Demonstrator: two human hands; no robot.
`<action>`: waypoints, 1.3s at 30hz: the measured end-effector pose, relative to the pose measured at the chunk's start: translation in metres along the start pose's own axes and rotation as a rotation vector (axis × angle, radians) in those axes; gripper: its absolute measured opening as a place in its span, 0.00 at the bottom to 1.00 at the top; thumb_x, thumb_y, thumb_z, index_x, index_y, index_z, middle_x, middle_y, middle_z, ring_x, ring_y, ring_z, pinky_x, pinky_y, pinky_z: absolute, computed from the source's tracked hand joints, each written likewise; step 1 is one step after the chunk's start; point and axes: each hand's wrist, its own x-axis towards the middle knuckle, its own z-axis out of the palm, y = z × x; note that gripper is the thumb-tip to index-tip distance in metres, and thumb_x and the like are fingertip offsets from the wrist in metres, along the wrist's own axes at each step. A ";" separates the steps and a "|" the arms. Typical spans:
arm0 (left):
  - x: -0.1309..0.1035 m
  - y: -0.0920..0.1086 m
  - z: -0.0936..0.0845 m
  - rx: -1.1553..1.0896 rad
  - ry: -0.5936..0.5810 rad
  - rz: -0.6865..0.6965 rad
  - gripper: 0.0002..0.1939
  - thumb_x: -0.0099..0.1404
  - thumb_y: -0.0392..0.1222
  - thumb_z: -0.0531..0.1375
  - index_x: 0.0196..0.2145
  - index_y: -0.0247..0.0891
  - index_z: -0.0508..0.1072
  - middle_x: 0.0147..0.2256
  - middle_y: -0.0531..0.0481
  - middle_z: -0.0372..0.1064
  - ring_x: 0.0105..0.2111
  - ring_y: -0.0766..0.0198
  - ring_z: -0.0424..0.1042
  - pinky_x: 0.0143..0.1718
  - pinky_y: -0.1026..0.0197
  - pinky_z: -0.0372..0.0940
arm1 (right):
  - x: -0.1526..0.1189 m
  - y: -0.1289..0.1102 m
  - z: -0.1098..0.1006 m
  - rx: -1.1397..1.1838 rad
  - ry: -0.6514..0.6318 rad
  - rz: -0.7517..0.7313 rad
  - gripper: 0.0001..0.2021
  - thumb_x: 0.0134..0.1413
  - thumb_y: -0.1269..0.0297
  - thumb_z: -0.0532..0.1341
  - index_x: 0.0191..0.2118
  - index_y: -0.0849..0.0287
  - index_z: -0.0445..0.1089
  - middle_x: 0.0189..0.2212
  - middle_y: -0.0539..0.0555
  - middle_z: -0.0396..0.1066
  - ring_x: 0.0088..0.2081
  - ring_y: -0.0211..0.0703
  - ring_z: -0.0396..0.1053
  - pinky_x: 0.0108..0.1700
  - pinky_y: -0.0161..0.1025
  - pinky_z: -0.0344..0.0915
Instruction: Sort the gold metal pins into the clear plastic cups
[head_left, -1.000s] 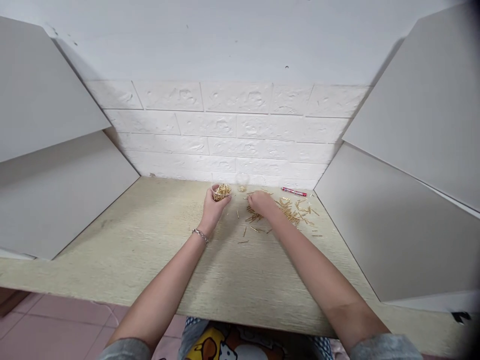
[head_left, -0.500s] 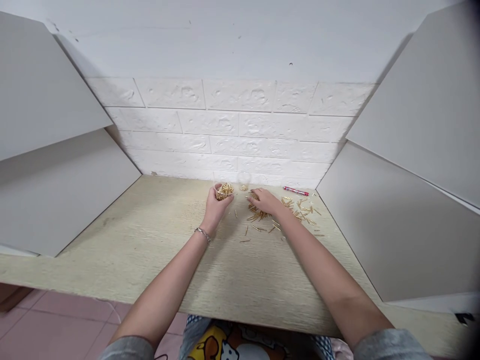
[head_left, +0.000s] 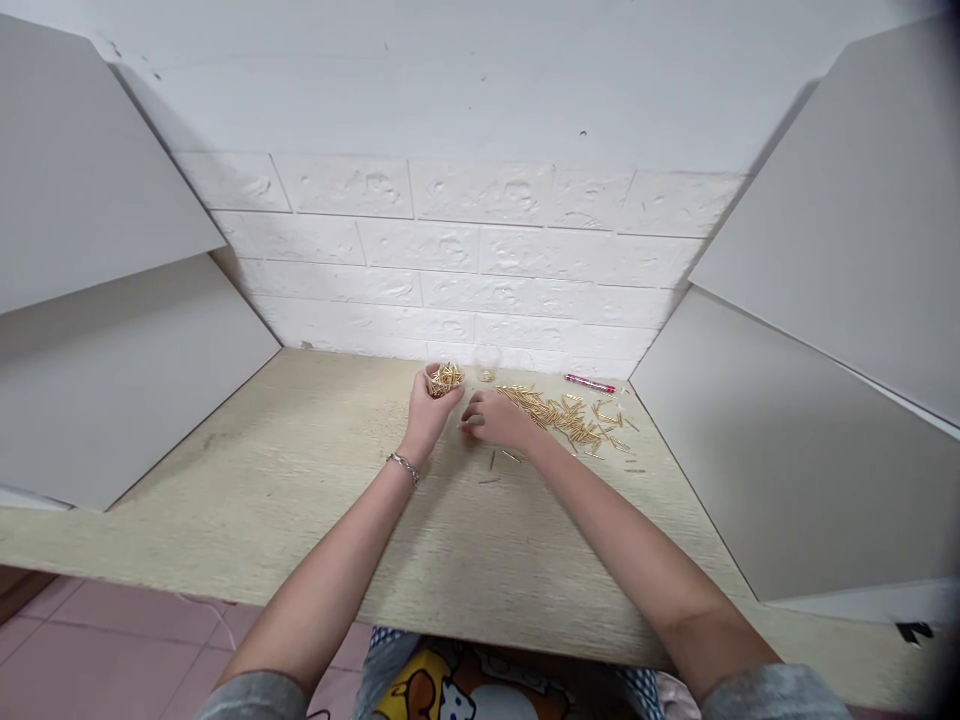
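Observation:
My left hand [head_left: 430, 412] is closed around a small clear container [head_left: 444, 390], tilted or upright I cannot tell. Thin gold-coloured metal pins [head_left: 448, 374] fill it to about the rim. Just right of it, my right hand [head_left: 491, 417] is low over the table, its fingers bent and drawn together at the tabletop. Whatever lies between those fingertips is too small to make out. Beyond my right hand spreads a loose pile of the same gold pins [head_left: 574, 420]. A few single pins [head_left: 511, 456] lie nearer to me.
A second clear container [head_left: 487, 365] with a little gold at its bottom stands by the brick-patterned wall [head_left: 450, 290]. A red pen-like stick [head_left: 590, 383] lies behind the pile. Grey panels [head_left: 810, 440] flank the wooden table [head_left: 465, 560] on both sides.
My right hand has moved left and slightly toward me, from over the pile to beside the container, uncovering more pins. My left hand still holds the container almost in place.

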 end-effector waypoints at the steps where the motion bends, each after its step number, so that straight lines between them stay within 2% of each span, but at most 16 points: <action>1: 0.000 0.000 0.000 0.001 0.004 0.001 0.26 0.47 0.36 0.63 0.45 0.35 0.61 0.42 0.46 0.65 0.41 0.63 0.67 0.43 0.61 0.61 | 0.000 -0.001 0.000 -0.003 -0.004 0.001 0.09 0.53 0.61 0.57 0.36 0.57 0.72 0.38 0.53 0.68 0.40 0.40 0.64 0.44 0.36 0.58; 5: 0.000 -0.001 0.000 0.009 0.006 -0.009 0.27 0.47 0.36 0.64 0.45 0.36 0.60 0.43 0.46 0.65 0.42 0.62 0.66 0.43 0.60 0.60 | -0.002 -0.002 -0.002 -0.039 -0.035 0.015 0.09 0.53 0.65 0.55 0.35 0.57 0.73 0.37 0.53 0.69 0.40 0.40 0.65 0.42 0.35 0.57; 11: -0.001 0.000 0.000 0.012 -0.004 -0.026 0.27 0.46 0.37 0.64 0.45 0.37 0.61 0.42 0.46 0.66 0.41 0.62 0.67 0.43 0.60 0.61 | -0.006 0.018 -0.023 -0.105 -0.157 0.264 0.09 0.51 0.66 0.55 0.33 0.57 0.73 0.36 0.53 0.71 0.39 0.42 0.65 0.43 0.38 0.55; 13: -0.001 0.000 0.001 0.002 -0.003 -0.026 0.27 0.46 0.37 0.64 0.45 0.37 0.61 0.41 0.47 0.66 0.41 0.62 0.67 0.43 0.60 0.61 | -0.010 0.028 -0.034 -0.111 -0.127 0.332 0.12 0.54 0.64 0.52 0.34 0.57 0.72 0.37 0.54 0.71 0.40 0.44 0.65 0.44 0.40 0.55; 16: -0.001 -0.002 0.001 0.006 -0.012 -0.015 0.27 0.46 0.37 0.64 0.45 0.37 0.61 0.41 0.47 0.66 0.41 0.62 0.67 0.43 0.60 0.61 | -0.015 0.035 -0.040 -0.082 0.014 0.449 0.16 0.56 0.56 0.50 0.42 0.55 0.70 0.47 0.55 0.66 0.48 0.47 0.61 0.49 0.44 0.53; 18: -0.001 -0.002 0.002 0.019 -0.026 -0.009 0.27 0.46 0.38 0.64 0.45 0.37 0.61 0.42 0.47 0.65 0.42 0.62 0.66 0.44 0.60 0.60 | -0.019 0.034 -0.036 -0.050 0.075 0.490 0.23 0.54 0.47 0.49 0.51 0.53 0.63 0.55 0.57 0.57 0.55 0.52 0.53 0.53 0.49 0.48; 19: -0.002 -0.003 0.002 0.023 -0.032 -0.010 0.28 0.46 0.38 0.64 0.45 0.37 0.61 0.42 0.47 0.65 0.42 0.62 0.66 0.44 0.60 0.60 | -0.020 0.032 -0.032 -0.036 0.061 0.500 0.28 0.52 0.43 0.49 0.55 0.51 0.57 0.59 0.57 0.50 0.58 0.55 0.47 0.54 0.53 0.45; 21: -0.002 -0.002 0.002 0.019 -0.040 -0.021 0.28 0.45 0.38 0.64 0.45 0.37 0.62 0.42 0.47 0.65 0.42 0.62 0.66 0.44 0.59 0.60 | -0.021 0.027 -0.020 -0.010 -0.037 0.518 0.38 0.47 0.36 0.47 0.61 0.49 0.45 0.63 0.57 0.36 0.61 0.61 0.36 0.56 0.59 0.38; 24: -0.004 0.000 0.003 0.006 -0.039 -0.041 0.27 0.45 0.37 0.64 0.44 0.37 0.62 0.42 0.47 0.65 0.41 0.61 0.66 0.43 0.59 0.60 | -0.021 0.020 -0.003 -0.024 -0.171 0.521 0.44 0.42 0.32 0.47 0.63 0.47 0.35 0.64 0.55 0.26 0.62 0.65 0.27 0.55 0.64 0.30; 27: -0.006 0.002 0.004 0.014 -0.039 -0.044 0.26 0.46 0.37 0.64 0.44 0.37 0.63 0.42 0.47 0.65 0.42 0.61 0.66 0.44 0.59 0.60 | -0.021 0.015 0.007 -0.083 -0.155 0.518 0.45 0.41 0.31 0.47 0.63 0.46 0.33 0.64 0.54 0.23 0.61 0.65 0.23 0.55 0.64 0.25; 33: -0.007 0.003 0.005 0.006 -0.035 -0.039 0.26 0.45 0.36 0.64 0.43 0.37 0.63 0.41 0.47 0.65 0.42 0.61 0.66 0.44 0.59 0.60 | -0.018 0.016 0.011 -0.125 -0.070 0.602 0.42 0.44 0.31 0.43 0.62 0.48 0.41 0.64 0.55 0.26 0.61 0.66 0.25 0.55 0.65 0.27; 39: -0.007 0.003 0.005 0.016 -0.032 -0.039 0.26 0.46 0.36 0.64 0.44 0.37 0.62 0.41 0.47 0.66 0.43 0.60 0.66 0.44 0.58 0.61 | -0.014 0.024 0.012 -0.115 -0.114 0.631 0.41 0.43 0.30 0.42 0.62 0.44 0.41 0.64 0.53 0.28 0.61 0.68 0.26 0.53 0.68 0.29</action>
